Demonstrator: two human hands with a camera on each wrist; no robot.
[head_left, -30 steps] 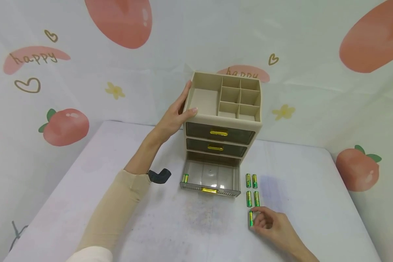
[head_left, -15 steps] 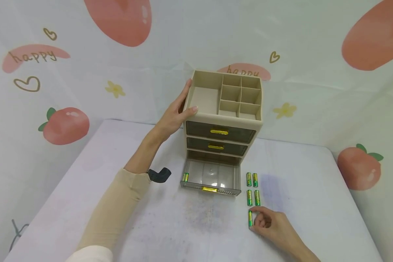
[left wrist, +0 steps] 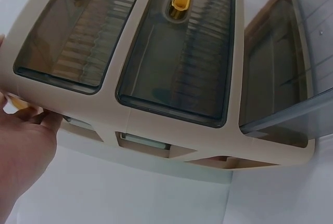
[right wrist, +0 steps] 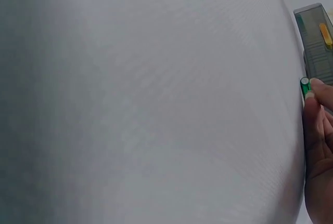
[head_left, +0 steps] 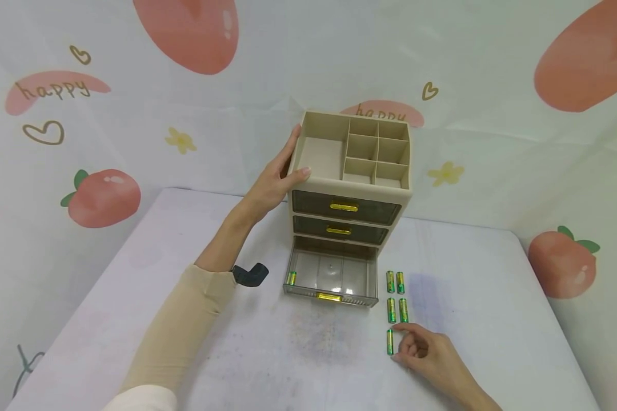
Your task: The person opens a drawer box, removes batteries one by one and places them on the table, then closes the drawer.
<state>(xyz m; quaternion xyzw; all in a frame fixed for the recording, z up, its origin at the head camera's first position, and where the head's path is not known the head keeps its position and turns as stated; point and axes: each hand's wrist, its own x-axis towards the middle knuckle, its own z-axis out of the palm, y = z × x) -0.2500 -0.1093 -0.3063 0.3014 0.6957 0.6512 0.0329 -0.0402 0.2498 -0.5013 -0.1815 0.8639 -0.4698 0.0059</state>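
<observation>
My left hand (head_left: 272,182) grips the upper left side of a beige desktop drawer organizer (head_left: 352,188), thumb over the top rim. In the left wrist view its fingers (left wrist: 39,120) bend against the organizer's side wall. The bottom drawer (head_left: 331,277) is pulled out, and one green-and-yellow battery (head_left: 292,278) lies at its left. My right hand (head_left: 424,354) is low on the table, thumb and index finger spread at the two ends of another battery (head_left: 389,342), which lies just past their tips. The right wrist view shows that battery's round end (right wrist: 305,81) uncovered.
Several more batteries (head_left: 397,297) lie in two rows right of the open drawer. Two upper drawers (head_left: 344,208) are closed; divided compartments (head_left: 376,151) top the organizer. A white cloth covers the table (head_left: 267,354), with a printed backdrop (head_left: 247,114) behind.
The battery at my right fingertips has shifted slightly left, out from between thumb and index finger. Both hands and the organizer stay almost where they were.
</observation>
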